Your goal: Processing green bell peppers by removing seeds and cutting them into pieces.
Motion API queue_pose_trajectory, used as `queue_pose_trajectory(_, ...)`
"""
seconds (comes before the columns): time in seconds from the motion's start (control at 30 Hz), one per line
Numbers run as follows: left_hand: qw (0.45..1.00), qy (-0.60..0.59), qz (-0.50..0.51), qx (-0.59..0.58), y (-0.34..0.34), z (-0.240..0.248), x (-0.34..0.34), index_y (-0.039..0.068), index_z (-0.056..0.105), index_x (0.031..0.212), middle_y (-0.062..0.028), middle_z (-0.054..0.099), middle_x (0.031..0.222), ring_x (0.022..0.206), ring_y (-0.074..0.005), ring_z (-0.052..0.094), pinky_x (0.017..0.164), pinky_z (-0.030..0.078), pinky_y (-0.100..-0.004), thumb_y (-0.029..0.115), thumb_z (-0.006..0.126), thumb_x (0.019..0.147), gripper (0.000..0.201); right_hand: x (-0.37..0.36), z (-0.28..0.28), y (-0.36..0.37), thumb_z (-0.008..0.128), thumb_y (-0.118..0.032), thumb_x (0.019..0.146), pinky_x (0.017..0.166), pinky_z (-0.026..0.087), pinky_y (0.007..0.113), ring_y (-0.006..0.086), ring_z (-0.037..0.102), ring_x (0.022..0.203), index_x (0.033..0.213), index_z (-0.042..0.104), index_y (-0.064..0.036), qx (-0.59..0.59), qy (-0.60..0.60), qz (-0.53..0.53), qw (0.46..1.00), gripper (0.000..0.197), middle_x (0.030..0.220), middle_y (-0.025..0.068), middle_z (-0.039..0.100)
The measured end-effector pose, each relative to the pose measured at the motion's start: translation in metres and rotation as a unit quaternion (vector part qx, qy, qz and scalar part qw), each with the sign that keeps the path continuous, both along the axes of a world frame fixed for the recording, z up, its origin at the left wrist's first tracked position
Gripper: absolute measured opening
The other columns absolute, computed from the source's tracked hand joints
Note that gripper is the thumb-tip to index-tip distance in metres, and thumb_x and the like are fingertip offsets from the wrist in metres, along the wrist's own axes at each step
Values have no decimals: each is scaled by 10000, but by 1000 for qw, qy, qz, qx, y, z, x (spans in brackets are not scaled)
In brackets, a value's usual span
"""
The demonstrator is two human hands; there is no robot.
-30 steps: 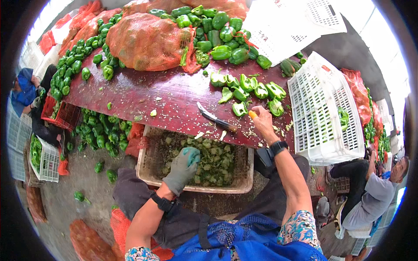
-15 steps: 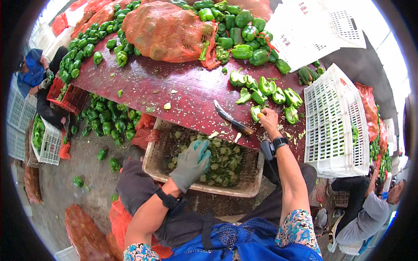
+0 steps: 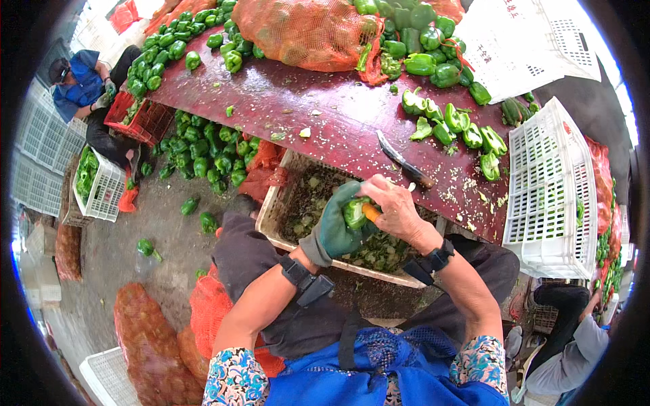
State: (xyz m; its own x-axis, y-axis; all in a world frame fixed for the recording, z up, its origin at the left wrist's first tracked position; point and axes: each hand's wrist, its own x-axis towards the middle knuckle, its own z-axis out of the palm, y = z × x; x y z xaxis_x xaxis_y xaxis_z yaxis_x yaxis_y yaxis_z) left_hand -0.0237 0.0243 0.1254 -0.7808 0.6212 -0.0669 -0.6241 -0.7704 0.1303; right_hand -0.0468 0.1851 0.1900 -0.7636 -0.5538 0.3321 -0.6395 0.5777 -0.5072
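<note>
Over the crate between my knees, both hands meet at a cut green bell pepper. My left hand, in a grey and green glove, is closed around it from the left. My bare right hand grips the pepper from the right, with its fingers bent over the top. Something small and orange sits at its thumb, pressed to the cut side; whether it is a finger cover or a handle I cannot tell. A curved knife lies on the dark red table. Several halved peppers lie beyond it.
A white slatted crate stands at the table's right end. An orange mesh sack and whole peppers lie at the back. More peppers are heaped on the floor at left. Other people sit at both sides.
My right hand has come from the halved peppers on the table to my left hand, bringing a cut pepper. The left hand has risen from the crate and closed on it.
</note>
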Motion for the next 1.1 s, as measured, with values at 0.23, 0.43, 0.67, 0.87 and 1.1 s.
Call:
queue_pose_trajectory(0.23,998,3,63,-32,-14,30,0,22,522,1313,-153,586,1293,1166,-298,594,1021,480,-448,280,511,961,437,26,-3,-12,700,-22,820,613,497,302,171,634,707,1012,632,-27,-163,-173,-99,966,203,844,101,651)
queue_pose_trajectory(0.43,992,47,80,-80,-8,34,0,-23,472,1331,-229,529,1358,1244,-327,535,1083,422,-451,268,478,953,477,34,-22,-25,697,-90,876,569,467,246,77,580,636,1024,680,2,-276,-282,-102,913,175,737,7,644)
queue_pose_trajectory(0.67,949,178,95,-243,-9,15,4,-35,539,1250,-171,620,1234,1093,-265,634,991,503,-406,280,469,954,438,32,-8,-32,685,-155,880,481,368,197,22,493,552,869,689,-58,-250,-451,-78,853,98,667,-49,576)
queue_pose_trajectory(0.87,823,335,240,-392,-4,2,7,-17,558,1234,-140,647,1153,1058,-232,634,967,508,-373,217,516,939,380,32,-10,-36,704,-105,804,511,445,314,165,592,543,845,645,-17,-150,-182,-83,968,114,623,92,589)
queue_pose_trajectory(1.1,961,8,232,-149,-1,-4,5,4,553,1237,-105,630,1121,1011,-216,623,957,501,-352,139,521,910,355,45,-23,-49,691,-93,793,563,490,391,350,645,640,916,643,-53,-121,7,-153,981,138,715,166,647)
